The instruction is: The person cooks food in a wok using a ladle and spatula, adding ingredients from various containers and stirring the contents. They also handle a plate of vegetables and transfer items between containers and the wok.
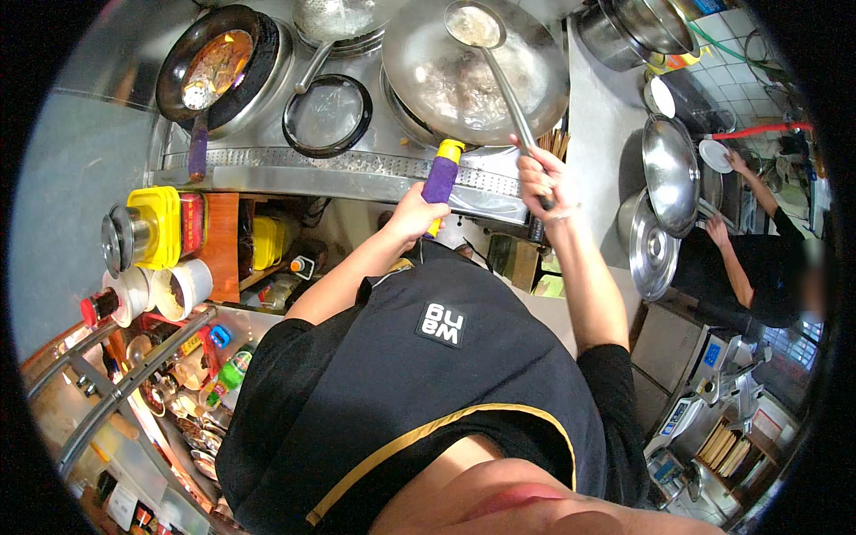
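Note:
My left hand grips the wok's handle, which is wrapped in purple cloth with yellow ends. The large steel wok sits tilted over the burner at the stove's right, with clear, rippling liquid low in it. My right hand is closed around the long handle of a steel ladle. The ladle's round bowl is over the far part of the wok; whether it touches the wok I cannot tell. Left of the wok, a black ring lies on the steel stove top.
A dark wok with reddish liquid and a ladle stands at far left. A strainer lies at the back. Large lids and pots stand at right. Beyond them, a co-worker's hand reaches to a white plate. Yellow tubs stand left.

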Action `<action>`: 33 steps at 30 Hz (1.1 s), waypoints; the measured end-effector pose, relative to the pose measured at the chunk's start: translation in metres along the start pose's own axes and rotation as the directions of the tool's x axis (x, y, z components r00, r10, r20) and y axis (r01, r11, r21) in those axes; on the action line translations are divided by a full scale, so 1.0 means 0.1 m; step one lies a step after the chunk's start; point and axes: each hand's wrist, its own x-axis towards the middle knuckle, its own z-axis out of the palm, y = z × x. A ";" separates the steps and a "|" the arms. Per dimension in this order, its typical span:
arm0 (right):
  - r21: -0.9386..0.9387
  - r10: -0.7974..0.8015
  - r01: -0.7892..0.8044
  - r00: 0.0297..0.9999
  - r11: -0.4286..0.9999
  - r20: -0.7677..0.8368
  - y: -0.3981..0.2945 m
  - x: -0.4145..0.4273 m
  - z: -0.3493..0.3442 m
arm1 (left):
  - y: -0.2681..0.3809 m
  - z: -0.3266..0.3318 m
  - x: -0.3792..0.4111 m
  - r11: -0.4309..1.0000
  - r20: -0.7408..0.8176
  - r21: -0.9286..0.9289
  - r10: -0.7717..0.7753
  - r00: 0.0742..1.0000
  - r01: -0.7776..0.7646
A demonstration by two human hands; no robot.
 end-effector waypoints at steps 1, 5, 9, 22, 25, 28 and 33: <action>-0.026 -0.012 0.011 1.000 1.000 -0.008 -0.02 -0.19 0.04 | 0.01 -0.02 0.00 1.000 0.000 -0.005 -0.002 1.000 0.002; -0.141 -0.062 0.048 0.993 0.989 -0.099 -0.05 -1.02 0.27 | 0.05 -0.06 -0.03 1.000 -0.020 0.008 -0.024 1.000 0.024; -0.318 -0.203 0.114 0.944 0.941 -0.261 0.06 -1.81 0.42 | 0.06 -0.07 -0.04 0.999 0.010 -0.040 -0.011 1.000 0.012; -0.431 -0.308 0.010 0.715 0.902 -0.628 0.73 -2.75 0.10 | 0.13 -0.04 -0.06 0.998 -0.014 0.033 -0.056 0.998 0.056; -0.382 -0.266 0.004 0.725 0.924 -0.635 0.89 -2.65 -0.10 | 0.12 -0.04 -0.05 0.997 -0.008 0.039 -0.069 0.998 0.069; -0.425 -0.290 -0.019 0.704 0.905 -0.649 1.08 -2.45 -0.17 | 0.15 -0.03 -0.06 0.997 0.010 0.023 -0.079 0.997 0.079; -0.568 -0.375 -0.084 0.671 0.819 -0.639 1.28 -2.05 -0.16 | 0.12 -0.05 -0.03 0.997 0.045 0.015 -0.071 0.996 0.070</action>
